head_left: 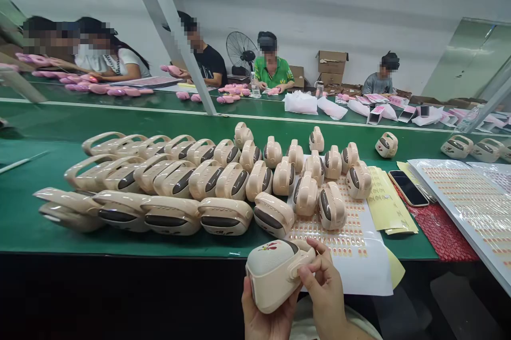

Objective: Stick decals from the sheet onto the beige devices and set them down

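Observation:
A cream portable speaker (275, 273) with a pale mesh front, a red printed mark and a carrying handle is held up just off the table's front edge. My left hand (265, 316) cups it from below, fingers wrapped round its lower body. With bent fingers, my right hand (325, 287) grips the handle at the speaker's right side; whether a small piece lies under those fingertips is hidden. Beyond my hands lies a sheet of small orange-rimmed stickers (347, 239), with several like speakers (227, 216) in rows to its left and partly on top.
Yellow paper sheets (387, 201), a phone (408, 188) and more sticker sheets (471, 196) lie on the right. A white pen-like stick (22, 163) is far left. Across the green table (167, 116), several people sit working among pink items and packaging. A slanted white post (179, 31) rises at mid-left.

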A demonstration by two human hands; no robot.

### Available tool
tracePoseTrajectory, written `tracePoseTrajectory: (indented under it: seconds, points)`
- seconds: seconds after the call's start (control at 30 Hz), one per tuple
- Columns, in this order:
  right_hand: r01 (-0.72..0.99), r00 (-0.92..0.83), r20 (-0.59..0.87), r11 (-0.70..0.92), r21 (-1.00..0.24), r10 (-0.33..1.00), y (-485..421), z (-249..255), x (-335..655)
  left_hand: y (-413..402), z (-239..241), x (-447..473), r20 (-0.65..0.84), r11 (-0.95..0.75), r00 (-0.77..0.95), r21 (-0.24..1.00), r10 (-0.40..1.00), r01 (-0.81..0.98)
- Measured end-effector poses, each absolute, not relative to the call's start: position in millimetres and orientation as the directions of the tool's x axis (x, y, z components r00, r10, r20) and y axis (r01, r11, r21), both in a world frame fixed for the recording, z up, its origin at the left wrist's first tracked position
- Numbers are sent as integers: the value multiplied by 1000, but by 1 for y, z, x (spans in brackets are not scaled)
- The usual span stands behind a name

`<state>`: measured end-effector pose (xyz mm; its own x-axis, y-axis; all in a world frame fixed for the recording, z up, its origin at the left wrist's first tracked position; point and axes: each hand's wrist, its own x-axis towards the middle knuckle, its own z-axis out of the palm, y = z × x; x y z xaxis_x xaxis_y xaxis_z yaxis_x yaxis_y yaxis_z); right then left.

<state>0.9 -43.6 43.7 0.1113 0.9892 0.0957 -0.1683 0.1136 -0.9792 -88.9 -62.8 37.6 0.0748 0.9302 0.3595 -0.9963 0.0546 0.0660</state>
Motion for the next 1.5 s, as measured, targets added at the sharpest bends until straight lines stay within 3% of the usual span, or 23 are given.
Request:
tracePoseTrajectory:
  seconds: [0.2,0.33,0.5,0.6,0.7,0.83,0.93,1.07,1.13,1.2,1.37,1.43,1.5]
  points:
    - [-16,75,172,174,-985,982,-46,31,5,-62,38,-85,329,39,58,63,943,-997]
    - [93,89,275,267,-959,957,-45,22,5,-65,33,-86,212,27,40,67,977,-997]
    - [277,84,520,482,-831,850,-44,32,5,-68,27,-89,70,39,49,140,996,-989]
    - [328,31,579,539,-776,815,-43,41,7,-68,27,-89,39,25,31,155,999,-988]
    - [245,61,484,457,-855,873,-41,43,7,-69,26,-88,11,10,12,154,1000,-988]
    - [113,16,317,313,-943,948,-31,27,14,-70,22,-96,107,69,84,134,991,-989]
    - [268,-49,277,280,-922,960,-21,8,25,-70,21,-106,100,14,24,98,995,-995]
    - [553,-207,424,463,-693,882,-15,-16,30,-69,26,-117,98,-40,-30,108,995,-993]
    - [587,-235,470,510,-629,851,-14,-22,28,-68,28,-119,103,-46,-30,152,994,-987]
    - [570,-217,451,487,-662,866,-12,-23,27,-68,29,-121,71,-66,-52,199,996,-978]
    - [347,-173,100,156,-925,980,4,17,44,-71,21,-127,-114,-47,-88,325,990,-944]
    - [225,-220,-3,48,-973,975,9,46,54,-73,17,-128,-206,7,-96,449,974,-894]
    - [157,-298,-42,5,-988,954,10,77,61,-72,15,-129,-178,-8,-184,698,967,-716]
